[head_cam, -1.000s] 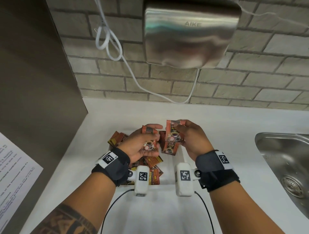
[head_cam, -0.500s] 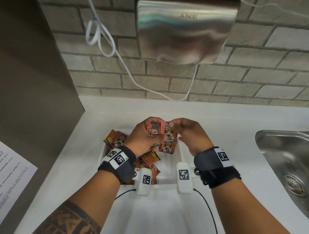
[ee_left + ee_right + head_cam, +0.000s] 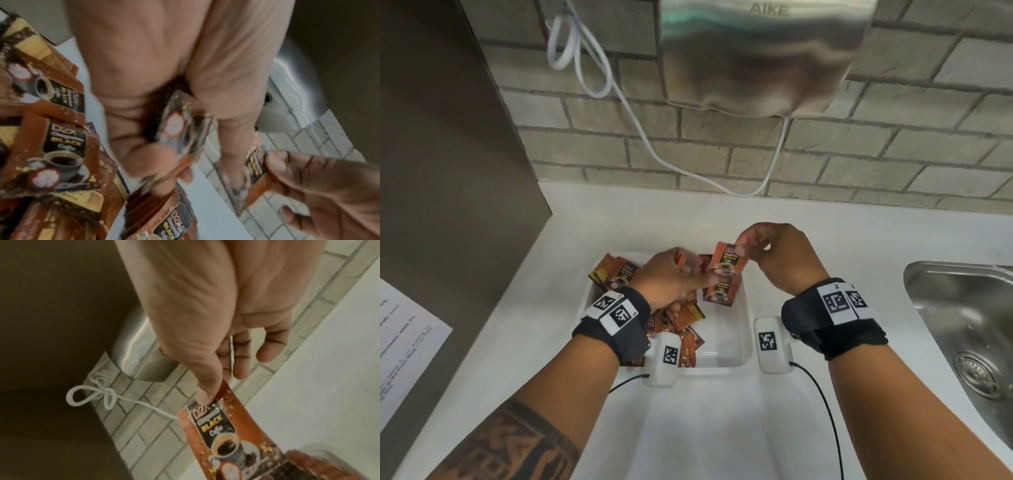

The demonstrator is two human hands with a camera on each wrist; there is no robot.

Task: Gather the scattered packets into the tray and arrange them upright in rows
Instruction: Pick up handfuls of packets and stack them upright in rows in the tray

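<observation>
A white tray (image 3: 745,342) sits on the counter with several orange-brown coffee packets (image 3: 685,317) lying loose in it. More packets (image 3: 616,274) lean at its far left corner. My right hand (image 3: 743,245) pinches the top edge of one packet (image 3: 727,262), which hangs upright over the tray's far side; thumb and forefinger grip that packet (image 3: 222,431) in the right wrist view. My left hand (image 3: 688,270), blurred, holds another packet (image 3: 183,129) between thumb and fingers just left of it. One more packet (image 3: 720,291) stands below the hanging one.
A steel sink (image 3: 962,308) lies to the right. A hand dryer (image 3: 760,54) hangs on the brick wall above, with a white cable (image 3: 640,113) looping down. A printed sheet (image 3: 404,342) and a brown panel (image 3: 448,171) border the left.
The hands, which held packets side by side, have drawn apart. My right hand moved up and right with one packet; my left hand dropped slightly towards the tray.
</observation>
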